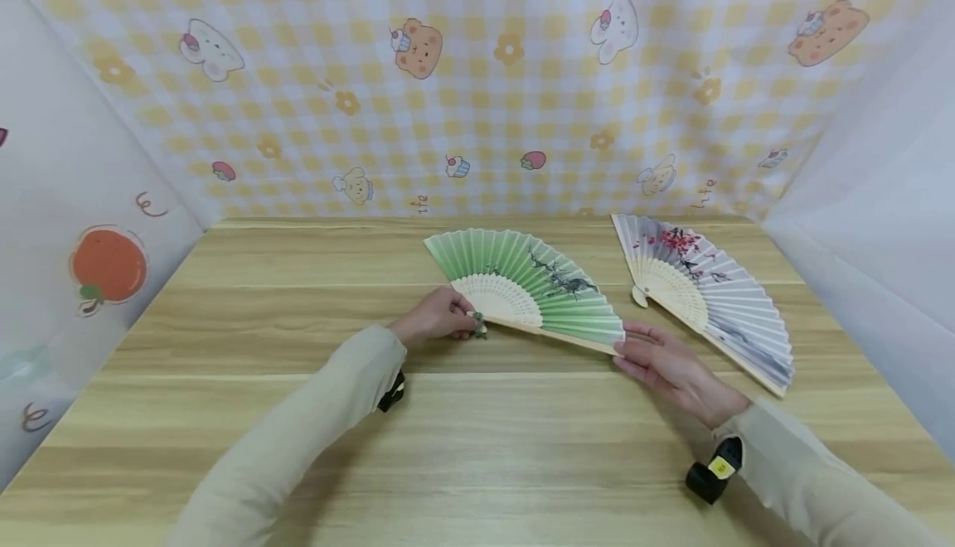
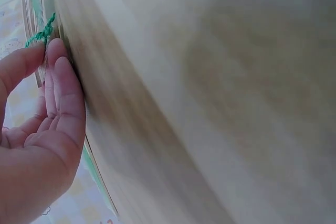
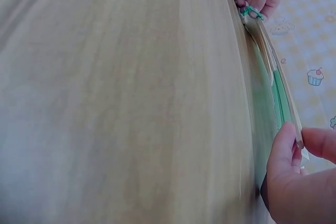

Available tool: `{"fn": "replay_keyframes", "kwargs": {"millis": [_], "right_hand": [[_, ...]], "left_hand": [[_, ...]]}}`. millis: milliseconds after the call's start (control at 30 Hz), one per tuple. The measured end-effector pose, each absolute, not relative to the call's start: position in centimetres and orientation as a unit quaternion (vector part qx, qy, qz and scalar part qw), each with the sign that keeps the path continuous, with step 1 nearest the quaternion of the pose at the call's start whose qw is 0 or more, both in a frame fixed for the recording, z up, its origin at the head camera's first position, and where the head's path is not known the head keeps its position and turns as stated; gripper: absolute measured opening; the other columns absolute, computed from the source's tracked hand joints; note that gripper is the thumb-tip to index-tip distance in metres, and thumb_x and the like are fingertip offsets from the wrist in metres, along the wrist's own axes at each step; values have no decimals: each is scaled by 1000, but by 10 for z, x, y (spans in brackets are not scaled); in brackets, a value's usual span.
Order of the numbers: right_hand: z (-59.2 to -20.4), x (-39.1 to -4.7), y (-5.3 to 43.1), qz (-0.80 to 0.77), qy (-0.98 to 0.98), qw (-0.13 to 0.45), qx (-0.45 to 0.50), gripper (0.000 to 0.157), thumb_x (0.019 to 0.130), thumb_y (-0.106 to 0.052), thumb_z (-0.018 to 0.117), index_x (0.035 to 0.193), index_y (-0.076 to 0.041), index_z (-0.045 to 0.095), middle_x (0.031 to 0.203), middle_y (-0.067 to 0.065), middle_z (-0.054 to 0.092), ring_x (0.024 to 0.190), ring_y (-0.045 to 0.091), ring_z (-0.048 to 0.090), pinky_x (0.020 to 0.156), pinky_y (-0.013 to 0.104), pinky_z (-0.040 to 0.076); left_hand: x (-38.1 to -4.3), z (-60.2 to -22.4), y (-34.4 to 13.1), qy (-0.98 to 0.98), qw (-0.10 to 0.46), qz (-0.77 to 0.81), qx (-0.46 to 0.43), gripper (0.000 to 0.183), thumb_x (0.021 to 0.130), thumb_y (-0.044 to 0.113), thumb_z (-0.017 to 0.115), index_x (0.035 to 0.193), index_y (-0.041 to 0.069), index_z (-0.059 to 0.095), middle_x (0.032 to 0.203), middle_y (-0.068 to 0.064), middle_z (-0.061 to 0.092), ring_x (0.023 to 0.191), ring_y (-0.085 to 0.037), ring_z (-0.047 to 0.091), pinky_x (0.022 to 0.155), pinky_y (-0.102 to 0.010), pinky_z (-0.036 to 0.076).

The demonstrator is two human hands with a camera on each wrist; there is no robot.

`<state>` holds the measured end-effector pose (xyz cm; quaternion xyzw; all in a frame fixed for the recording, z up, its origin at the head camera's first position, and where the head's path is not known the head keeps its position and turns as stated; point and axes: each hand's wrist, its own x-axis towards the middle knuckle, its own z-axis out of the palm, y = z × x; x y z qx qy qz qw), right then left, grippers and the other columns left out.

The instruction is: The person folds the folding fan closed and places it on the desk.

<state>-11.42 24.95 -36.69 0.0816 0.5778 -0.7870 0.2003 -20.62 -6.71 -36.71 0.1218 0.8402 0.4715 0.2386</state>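
Note:
A green folding fan with a dark branch print is spread wide near the middle of the table in the head view. My left hand pinches it at the pivot end, where a green cord hangs, as the left wrist view shows. At the other end of its front rib, my right hand holds the outer corner between thumb and fingers. In the right wrist view the green fan appears edge-on, running between both hands.
To the right lies a second spread fan, white and grey with pink blossoms, close beyond my right hand. The wooden table ends at a yellow checked cloth backdrop. A white side cloth stands at the left.

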Motion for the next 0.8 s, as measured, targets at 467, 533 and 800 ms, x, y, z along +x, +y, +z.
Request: {"fn": "replay_keyframes", "kwargs": {"millis": [467,533,800], "right_hand": [[-367,-123,240,-772,600,198,74,61,88,4,46,135,8,7,99,6,52,89,11,57,87,25,44],[-367,-124,239,-769,604,196,70,61,89,4,46,135,9,7,98,6,52,88,11,57,86,25,44],[-368,-126,233,-758,624,177,61,59,88,3,47,135,10,11,98,4,51,87,10,57,85,25,45]], "left_hand": [[-196,-371,-81,837,229,484,110,12,80,4,63,85,-2,54,69,-8,62,59,-12,57,57,-24,50],[-195,-371,-83,838,230,483,108,14,79,5,64,85,-2,53,69,-9,62,59,-13,58,57,-24,50],[-187,-367,-91,822,249,495,133,14,80,6,63,81,-1,50,68,-9,62,60,-14,59,58,-24,51]]}}
